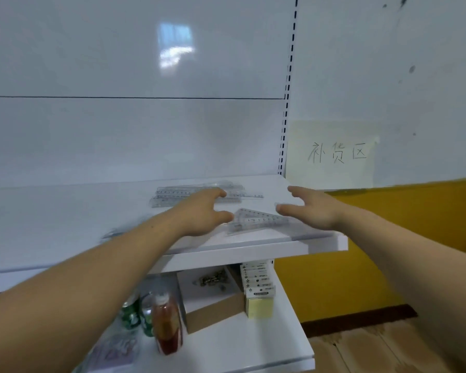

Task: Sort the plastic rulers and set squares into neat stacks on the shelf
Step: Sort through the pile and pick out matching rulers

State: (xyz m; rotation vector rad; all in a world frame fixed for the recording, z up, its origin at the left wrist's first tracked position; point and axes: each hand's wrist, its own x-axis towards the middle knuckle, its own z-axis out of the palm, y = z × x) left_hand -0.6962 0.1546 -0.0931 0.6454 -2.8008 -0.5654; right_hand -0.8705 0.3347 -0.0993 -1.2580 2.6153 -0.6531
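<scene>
Two spread hands (203, 214) (311, 208) flanking set squares (256, 219)

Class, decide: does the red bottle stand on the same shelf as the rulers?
No, the red bottle stands on the lower shelf; the rulers lie on the upper shelf.

Three handwritten characters, 补货区, are read on a pale paper sheet (331, 154) fixed to the wall (414, 76), right of centre in the frame. A printed scale reading 2, 1, 0, 1 is made out on the clear set square (256, 219) at centre. Graduations are seen on the rulers (189, 192), but the figures are too small. Labels on the packs (257, 278) at lower centre are blurred and unreadable.
</scene>
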